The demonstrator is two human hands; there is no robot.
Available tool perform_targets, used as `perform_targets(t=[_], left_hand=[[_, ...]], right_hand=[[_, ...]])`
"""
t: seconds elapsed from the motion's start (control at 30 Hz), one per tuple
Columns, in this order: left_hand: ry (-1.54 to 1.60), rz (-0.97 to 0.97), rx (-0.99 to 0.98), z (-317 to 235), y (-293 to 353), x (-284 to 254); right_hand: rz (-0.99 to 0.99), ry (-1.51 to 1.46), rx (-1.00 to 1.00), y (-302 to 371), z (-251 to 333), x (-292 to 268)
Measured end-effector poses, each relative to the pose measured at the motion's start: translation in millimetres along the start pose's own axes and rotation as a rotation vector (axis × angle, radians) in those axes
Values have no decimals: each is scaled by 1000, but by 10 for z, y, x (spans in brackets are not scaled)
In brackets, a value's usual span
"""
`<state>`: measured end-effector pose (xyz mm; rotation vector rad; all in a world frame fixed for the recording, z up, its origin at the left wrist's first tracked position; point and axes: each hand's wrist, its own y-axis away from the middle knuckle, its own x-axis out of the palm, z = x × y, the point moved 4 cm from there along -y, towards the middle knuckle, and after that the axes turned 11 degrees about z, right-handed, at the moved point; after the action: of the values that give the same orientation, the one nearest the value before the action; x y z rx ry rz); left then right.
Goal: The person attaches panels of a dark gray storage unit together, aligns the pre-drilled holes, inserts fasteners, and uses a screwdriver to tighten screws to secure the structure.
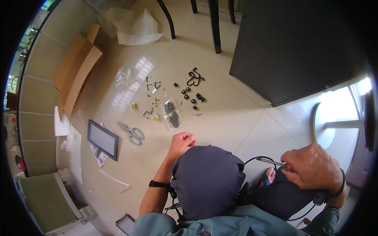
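"Hands first! What is the right hand (313, 167) doing?"

"It is closed around a screwdriver (269, 161)."

"What does the screwdriver look like?"

"Its rod is long, thin and gray. A bit of red shows by the fingers, and the hand hides the rest."

"Where is it?"

"Off to the right of the big dark knee (208, 183). Its tip points left, toward that knee."

"How is the right arm bent?"

"It comes up from the bottom right corner. The back of the hand faces up, and there is a black band (341, 185) on the wrist."

"And the left hand (182, 142)?"

"Its fingers are curled in. I can't tell if they pinch anything. It sits just past the knee, and that arm comes straight up from below, leaning a little right."

"What is near it?"

"A clear bag (176, 128) with black bits (171, 111) inside, flat on the floor (236, 114). Gray scissors (135, 136) lie to the left, and small black knobs (188, 96) sit past the bag."
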<state>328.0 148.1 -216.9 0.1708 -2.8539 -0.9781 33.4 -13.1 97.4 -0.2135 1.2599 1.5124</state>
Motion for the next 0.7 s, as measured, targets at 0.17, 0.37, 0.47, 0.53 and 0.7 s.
perform_targets(t=[0.17, 0.37, 0.47, 0.53, 0.7], left_hand=[[-32, -177, 180, -275, -451, -134], [-521, -458, 333, -379, -766, -135], [-756, -495, 370, -514, -849, -17], [-857, -467, 315, -589, -922, 59], [-1175, -361, 209, -604, -975, 77]], right_hand=[[100, 77, 16, -124, 127, 65], [127, 92, 48, -245, 142, 71], [16, 2, 92, -205, 18, 26], [10, -11, 133, -162, -65, 29], [5, -23, 194, -111, -153, -28]])
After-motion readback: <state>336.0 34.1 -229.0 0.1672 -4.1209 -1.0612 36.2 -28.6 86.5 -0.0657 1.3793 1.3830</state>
